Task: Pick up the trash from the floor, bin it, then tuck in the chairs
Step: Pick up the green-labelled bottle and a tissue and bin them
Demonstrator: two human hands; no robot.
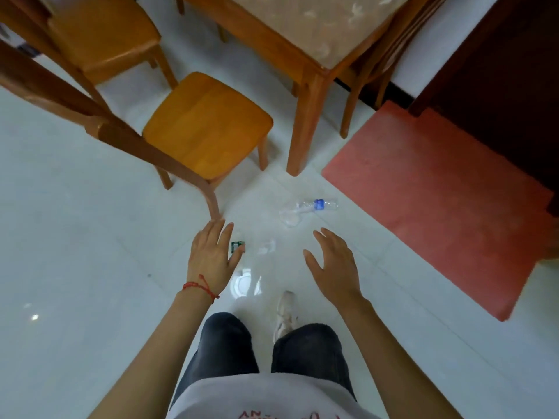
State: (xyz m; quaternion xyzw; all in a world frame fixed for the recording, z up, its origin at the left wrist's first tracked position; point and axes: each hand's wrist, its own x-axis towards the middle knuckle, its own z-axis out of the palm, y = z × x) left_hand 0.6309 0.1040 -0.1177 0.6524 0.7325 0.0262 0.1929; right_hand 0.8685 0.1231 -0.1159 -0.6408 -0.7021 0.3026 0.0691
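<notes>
Orange-brown chairs [205, 128], beige tabletop [329, 28] with pale bird pattern, red mat [423, 201], clear bottle [317, 204] with blue label, red wrist string [199, 287], glossy white floor [75, 252]

Both hands — left hand [211, 255], right hand [332, 261] — hover spread above floor trash: plastic bottle [317, 204], green wrapper [237, 247].

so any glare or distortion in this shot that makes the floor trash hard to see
Head view: wide-angle bending bows the chair and table leg; lamp glare on the glossy floor beside the left hand; the clear bottle and wrappers nearly vanish against pale tile.
</notes>
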